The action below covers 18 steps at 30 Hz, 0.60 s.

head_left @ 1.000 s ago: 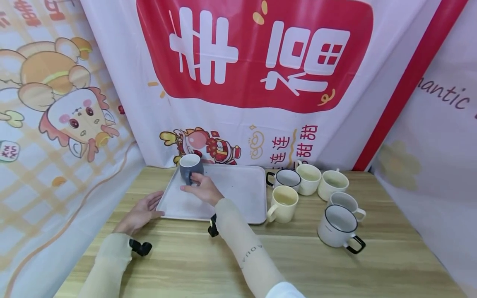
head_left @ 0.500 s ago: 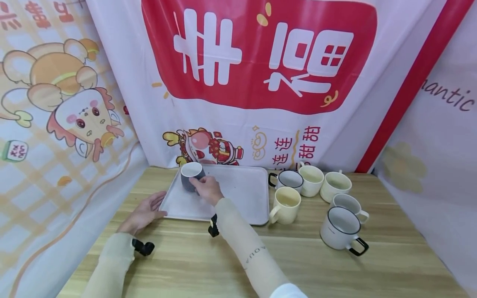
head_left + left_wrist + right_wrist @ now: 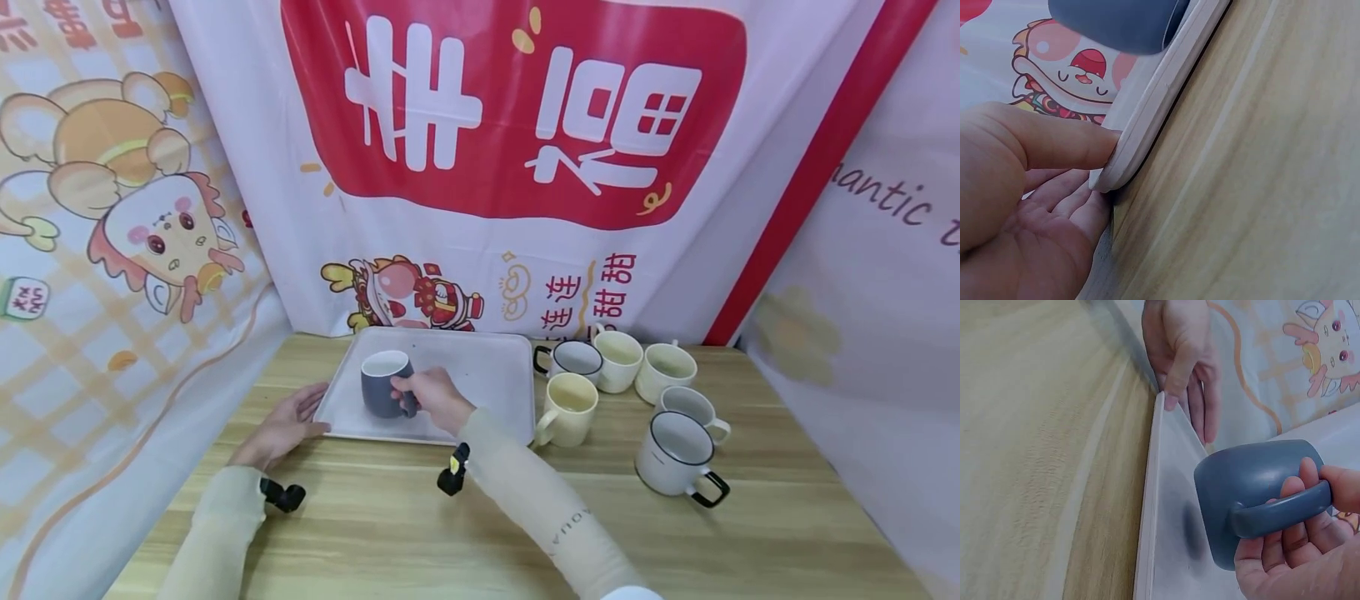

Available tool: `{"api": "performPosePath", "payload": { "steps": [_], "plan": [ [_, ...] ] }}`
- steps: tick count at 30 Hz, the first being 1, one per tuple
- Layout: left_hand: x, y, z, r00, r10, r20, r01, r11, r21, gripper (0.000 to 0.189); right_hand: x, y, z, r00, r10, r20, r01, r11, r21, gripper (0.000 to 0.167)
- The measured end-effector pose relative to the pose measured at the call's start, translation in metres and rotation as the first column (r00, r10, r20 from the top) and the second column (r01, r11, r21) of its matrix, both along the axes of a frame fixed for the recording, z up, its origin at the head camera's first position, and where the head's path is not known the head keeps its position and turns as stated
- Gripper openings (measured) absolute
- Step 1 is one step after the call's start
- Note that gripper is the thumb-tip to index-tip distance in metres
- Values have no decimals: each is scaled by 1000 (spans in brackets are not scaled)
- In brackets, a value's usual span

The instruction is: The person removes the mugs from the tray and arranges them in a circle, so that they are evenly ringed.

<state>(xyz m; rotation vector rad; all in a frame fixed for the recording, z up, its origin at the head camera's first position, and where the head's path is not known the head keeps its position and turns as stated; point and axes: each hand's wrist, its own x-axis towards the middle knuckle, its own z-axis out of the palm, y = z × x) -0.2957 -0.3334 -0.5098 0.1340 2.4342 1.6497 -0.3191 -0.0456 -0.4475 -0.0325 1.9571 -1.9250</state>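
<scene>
In the head view, my right hand (image 3: 433, 398) grips the handle of a dark grey mug (image 3: 381, 396) with a pale inside. This mug is upright over the left part of a white tray (image 3: 472, 354). A shadow apart from its base in the right wrist view suggests it is just off the tray. At the tray's near left corner, my left hand (image 3: 283, 427) touches the edge. Its thumb (image 3: 1075, 140) rests straight on the rim in the left wrist view, and its other fingers extend along the outer side, partly hidden.
Right of the tray stand several mugs: a yellow mug (image 3: 572, 408), a black-rimmed white mug (image 3: 576, 358), two cream mugs, a pale mug (image 3: 686, 406) and a larger black-handled white mug (image 3: 673, 454). The wooden table (image 3: 390, 525) meets printed cloth (image 3: 465, 225) behind and at both sides.
The dark grey mug has moved from the tray's far left corner toward its near side, and its handle has turned to the right. My left hand stays at the tray corner.
</scene>
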Motion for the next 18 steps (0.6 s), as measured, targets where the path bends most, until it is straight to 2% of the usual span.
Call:
{"api": "performPosePath", "payload": {
  "steps": [6, 10, 18],
  "plan": [
    [0, 0, 2, 1000, -1, 8, 1, 1000, -11, 93, 28, 28, 18, 998, 18, -54, -21, 998, -55, 21],
    [-1, 0, 2, 1000, -8, -1, 8, 1000, -15, 91, 48, 54, 30, 994, 56, -95, -63, 996, -64, 23],
    [0, -1, 1, 1000, -12, -7, 12, 1000, -6, 90, 84, 114, 42, 985, 108, -132, -117, 992, -56, 24]
  ]
}}
